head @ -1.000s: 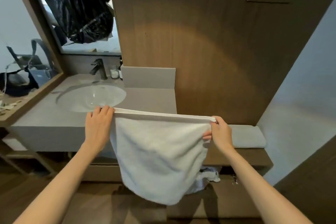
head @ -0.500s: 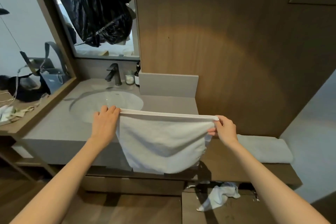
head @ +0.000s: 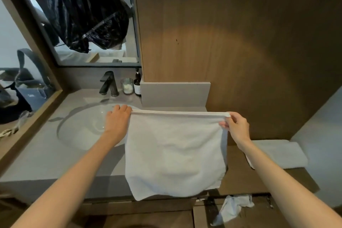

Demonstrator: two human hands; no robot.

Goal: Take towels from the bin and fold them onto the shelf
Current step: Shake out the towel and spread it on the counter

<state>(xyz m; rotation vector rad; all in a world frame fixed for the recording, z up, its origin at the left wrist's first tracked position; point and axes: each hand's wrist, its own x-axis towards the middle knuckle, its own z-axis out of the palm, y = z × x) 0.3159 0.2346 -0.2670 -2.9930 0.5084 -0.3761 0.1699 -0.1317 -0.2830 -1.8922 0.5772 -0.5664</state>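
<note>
Towel (head: pixel 174 153) — top edge taut between left hand (head: pixel 117 123) and right hand (head: pixel 237 128).

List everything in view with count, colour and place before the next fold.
counter: one, grey, left
sink: one, white, set in the counter
tap: one, black, behind the sink
jar: one, clear, right of the tap
bottle: one, dark, right of the jar
plastic bag: one, black, hanging above the tap
shelf: one, brown, right of the counter
folded towel: one, white, on the shelf's right end
crumpled towel: one, white, below the shelf
held towel: one, white, hanging stretched, centre
left hand: one, grips the held towel's top left corner
right hand: one, fingers pinch its top right corner
</note>
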